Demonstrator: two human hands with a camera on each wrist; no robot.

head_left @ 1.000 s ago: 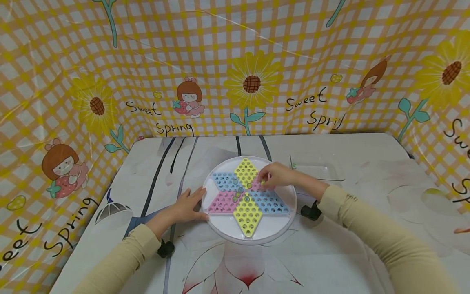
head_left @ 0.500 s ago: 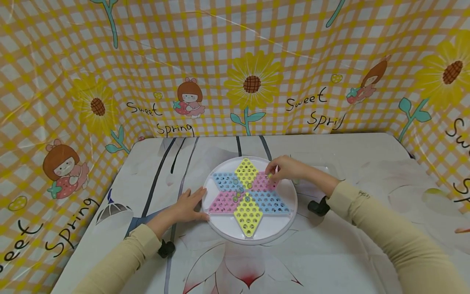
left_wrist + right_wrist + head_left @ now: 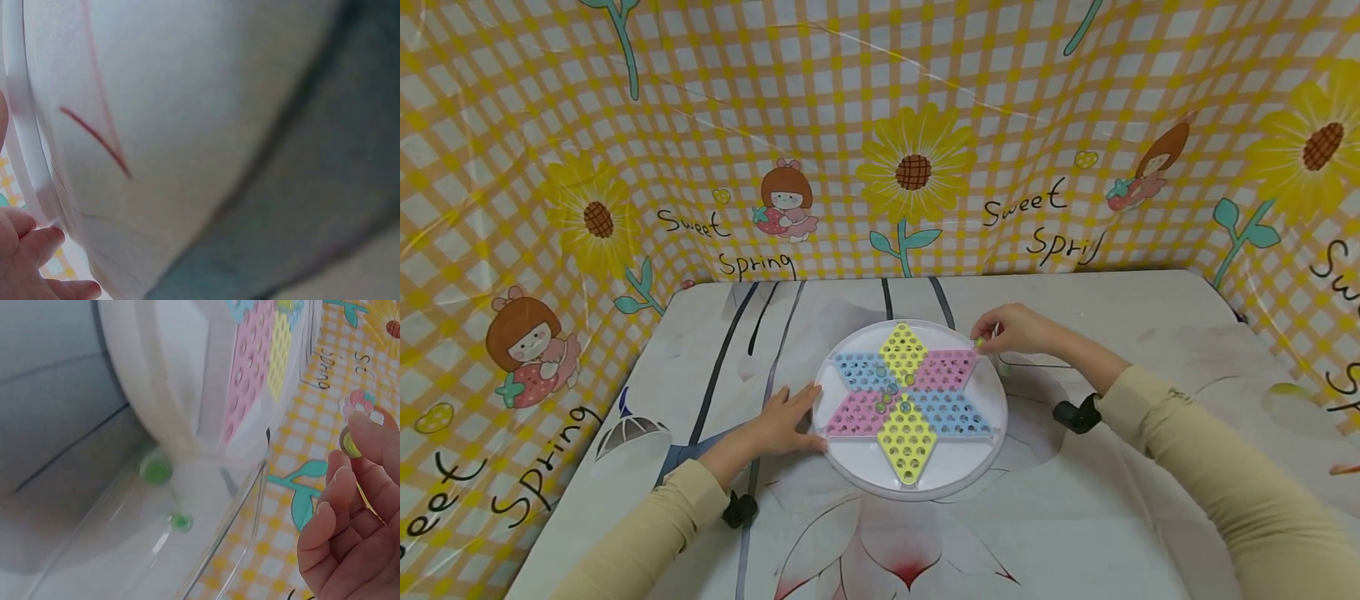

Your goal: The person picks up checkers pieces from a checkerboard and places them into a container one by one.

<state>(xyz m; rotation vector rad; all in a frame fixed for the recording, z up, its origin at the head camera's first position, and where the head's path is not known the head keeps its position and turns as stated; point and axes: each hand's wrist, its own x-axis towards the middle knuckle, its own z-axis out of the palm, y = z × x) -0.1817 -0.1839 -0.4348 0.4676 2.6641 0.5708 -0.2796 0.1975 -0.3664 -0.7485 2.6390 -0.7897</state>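
Note:
A round white Chinese checkers board [image 3: 966, 462] with a star of yellow, pink and blue holes lies on the table. Several glass marbles [image 3: 882, 407] sit in holes around its middle. My left hand [image 3: 775, 425] rests at the board's left rim, fingers spread; in the left wrist view its fingertips [image 3: 53, 236] lie against the white edge. Between thumb and index finger my right hand [image 3: 359, 519] pinches a yellow-green marble [image 3: 350, 442]. That hand is at the board's far right edge, above the near part of a clear plastic box [image 3: 219, 540].
Inside the clear box lie a green marble [image 3: 155, 470] and a smaller-looking green marble [image 3: 180, 521]. A white patterned cover [image 3: 910, 546] spreads over the table. Behind and at both sides hangs a yellow checked cloth [image 3: 827, 100] with sunflowers.
My right hand has moved away from the pink section, right and toward the back, past the board's edge, carrying the yellow-green marble. My left hand has stayed at the rim.

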